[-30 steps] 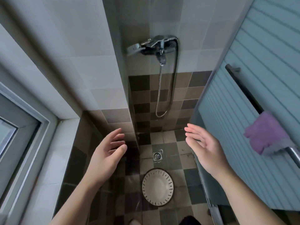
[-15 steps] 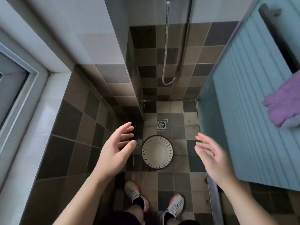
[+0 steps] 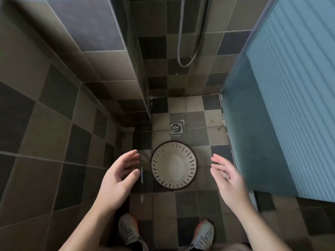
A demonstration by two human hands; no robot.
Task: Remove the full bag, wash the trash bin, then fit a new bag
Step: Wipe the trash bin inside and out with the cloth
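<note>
Trash bin [image 3: 174,164], round, cream, slotted wall, dark rim, stands upright on checkered floor tiles [image 3: 195,205], just below floor drain [image 3: 176,128]. Left hand [image 3: 120,175] and right hand [image 3: 227,176] flank bin, fingers relaxed, holding nothing. Sneakers [image 3: 129,230] beneath.

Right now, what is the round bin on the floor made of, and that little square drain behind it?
The trash bin looks like plastic: smooth, matte cream inside, with thin cut slots around the wall and a dark rim. The drain seems to be metal, since its grate is shiny and silvery. Neither can be told for certain from above.
</note>
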